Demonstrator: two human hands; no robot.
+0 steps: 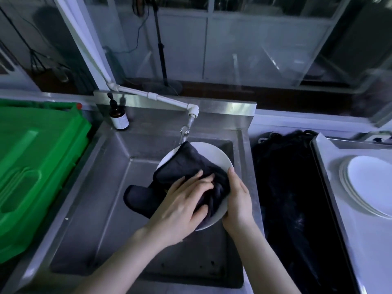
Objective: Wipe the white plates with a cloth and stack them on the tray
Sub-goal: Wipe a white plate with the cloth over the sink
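Observation:
A white plate [214, 154] is held over the steel sink [89, 200], just below the tap. A dark cloth [186, 164] lies across the plate's face and hangs off its left side. My left hand [184, 200] presses on the cloth with fingers curled into its folds. My right hand [237, 200] grips the plate's right rim, thumb on top. A stack of white plates [369, 183] rests on the tray [331, 209] at the far right.
A white pipe tap [186, 126] reaches over the sink from the back. A brown pump bottle [118, 117] stands at the sink's back left corner. A green plastic crate [36, 166] fills the left. A dark, black-lined basin [292, 198] lies between sink and tray.

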